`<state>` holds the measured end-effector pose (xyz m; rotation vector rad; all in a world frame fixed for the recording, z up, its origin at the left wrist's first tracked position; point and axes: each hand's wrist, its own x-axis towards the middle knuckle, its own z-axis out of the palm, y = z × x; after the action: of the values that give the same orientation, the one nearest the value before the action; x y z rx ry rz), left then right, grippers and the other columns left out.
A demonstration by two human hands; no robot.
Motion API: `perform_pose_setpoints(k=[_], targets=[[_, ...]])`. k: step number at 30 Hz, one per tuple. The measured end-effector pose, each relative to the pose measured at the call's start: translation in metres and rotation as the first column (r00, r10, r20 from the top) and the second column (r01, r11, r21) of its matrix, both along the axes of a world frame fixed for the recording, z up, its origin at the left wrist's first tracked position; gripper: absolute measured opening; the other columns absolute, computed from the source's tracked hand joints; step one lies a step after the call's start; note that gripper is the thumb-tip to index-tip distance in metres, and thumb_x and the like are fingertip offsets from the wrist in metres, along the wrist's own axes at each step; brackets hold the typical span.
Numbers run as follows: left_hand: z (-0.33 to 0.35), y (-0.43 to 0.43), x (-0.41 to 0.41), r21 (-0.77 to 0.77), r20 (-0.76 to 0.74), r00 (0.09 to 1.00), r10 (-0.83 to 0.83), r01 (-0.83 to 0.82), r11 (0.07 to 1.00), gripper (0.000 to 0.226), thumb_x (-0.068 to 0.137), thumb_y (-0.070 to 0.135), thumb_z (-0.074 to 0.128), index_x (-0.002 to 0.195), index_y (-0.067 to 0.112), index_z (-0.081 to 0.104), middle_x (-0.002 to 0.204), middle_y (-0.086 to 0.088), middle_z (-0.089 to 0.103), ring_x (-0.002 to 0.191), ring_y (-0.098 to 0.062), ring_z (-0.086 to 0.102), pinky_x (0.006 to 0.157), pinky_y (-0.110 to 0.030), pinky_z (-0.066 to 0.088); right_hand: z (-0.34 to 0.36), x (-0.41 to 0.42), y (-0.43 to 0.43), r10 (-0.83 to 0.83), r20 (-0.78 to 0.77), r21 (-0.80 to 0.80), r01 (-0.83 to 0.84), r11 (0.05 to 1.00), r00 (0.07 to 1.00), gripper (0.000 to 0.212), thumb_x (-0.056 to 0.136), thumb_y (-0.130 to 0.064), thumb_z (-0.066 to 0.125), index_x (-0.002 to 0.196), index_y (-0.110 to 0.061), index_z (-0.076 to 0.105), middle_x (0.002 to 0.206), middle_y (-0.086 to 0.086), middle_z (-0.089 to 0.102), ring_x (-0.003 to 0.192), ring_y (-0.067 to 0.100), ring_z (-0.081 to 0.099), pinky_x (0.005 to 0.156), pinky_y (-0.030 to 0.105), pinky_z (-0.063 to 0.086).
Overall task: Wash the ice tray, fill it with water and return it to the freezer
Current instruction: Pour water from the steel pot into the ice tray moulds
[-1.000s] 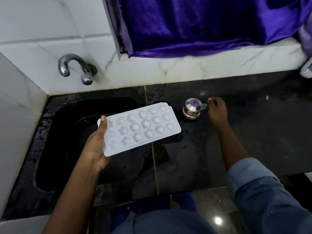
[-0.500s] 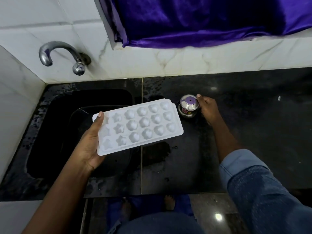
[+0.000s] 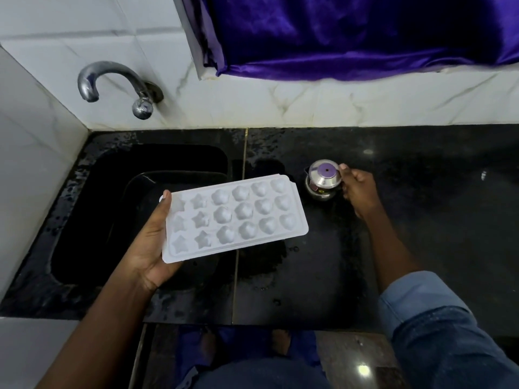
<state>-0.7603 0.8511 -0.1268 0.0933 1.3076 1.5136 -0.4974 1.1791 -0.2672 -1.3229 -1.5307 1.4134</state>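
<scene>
A white ice tray [image 3: 236, 217] with star and rounded moulds shows its bumpy underside, held level over the right edge of the black sink [image 3: 134, 209]. My left hand [image 3: 151, 242] grips its left end, thumb on top. A small steel pot with a purple-centred lid [image 3: 323, 178] stands on the black counter just right of the tray. My right hand [image 3: 358, 189] is closed on the pot's handle side.
A chrome tap [image 3: 112, 82] juts from the white tiled wall above the sink; no water runs. The wet black granite counter [image 3: 421, 220] stretches to the right. A purple curtain [image 3: 351, 32] hangs over the ledge behind. White tiled wall closes the left side.
My right hand moved from beside the steel pot onto its handle and closed there. The tray stayed in my left hand, barely shifting.
</scene>
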Motion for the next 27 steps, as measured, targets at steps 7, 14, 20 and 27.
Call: perform_pose_setpoints(k=[7,14,20,27], targets=[[-0.001,0.006,-0.011,-0.011,0.026,0.999,-0.04,0.04,0.999,0.068,0.106,0.066,0.039,0.129,0.015,0.076,0.14,-0.016,0.069,0.125,-0.034,0.07,0.098,-0.052,0.06,0.044,0.005,-0.017,0.061,-0.024,0.045,-0.06,0.997,0.998,0.051,0.109,-0.031,0.056,0.063,-0.009,0.053,0.042,-0.006,0.042,0.036,0.011,0.035,0.041,0.023,0.031],[0.001,0.004,-0.024,0.017,0.056,0.997,-0.048,0.048,0.999,0.069,0.105,0.066,0.04,0.129,0.013,0.077,0.14,-0.017,0.068,0.123,-0.034,0.07,0.091,-0.05,0.063,0.112,-0.004,-0.045,0.11,-0.093,0.091,-0.102,0.991,0.99,0.045,0.105,-0.029,0.062,0.067,-0.007,0.056,0.046,-0.007,0.038,0.04,0.008,0.03,0.04,0.02,0.025],[0.0,-0.008,-0.035,0.094,0.093,0.993,-0.078,0.069,0.993,0.07,0.105,0.067,0.04,0.141,0.013,0.067,0.145,-0.017,0.065,0.124,-0.034,0.069,0.093,-0.051,0.062,0.162,-0.014,-0.074,0.124,-0.085,0.13,-0.112,0.985,0.989,0.044,0.104,-0.025,0.063,0.067,-0.003,0.057,0.044,-0.01,0.043,0.039,0.005,0.033,0.042,0.021,0.027],[0.004,-0.007,-0.046,0.163,0.136,0.985,-0.106,0.083,0.983,0.067,0.106,0.066,0.039,0.134,0.016,0.074,0.146,-0.016,0.064,0.124,-0.033,0.07,0.095,-0.051,0.062,0.192,-0.025,-0.085,0.189,-0.095,0.211,-0.165,0.963,0.977,0.049,0.102,-0.028,0.067,0.083,0.016,0.063,0.055,0.004,0.052,0.046,0.009,0.04,0.048,0.02,0.035]])
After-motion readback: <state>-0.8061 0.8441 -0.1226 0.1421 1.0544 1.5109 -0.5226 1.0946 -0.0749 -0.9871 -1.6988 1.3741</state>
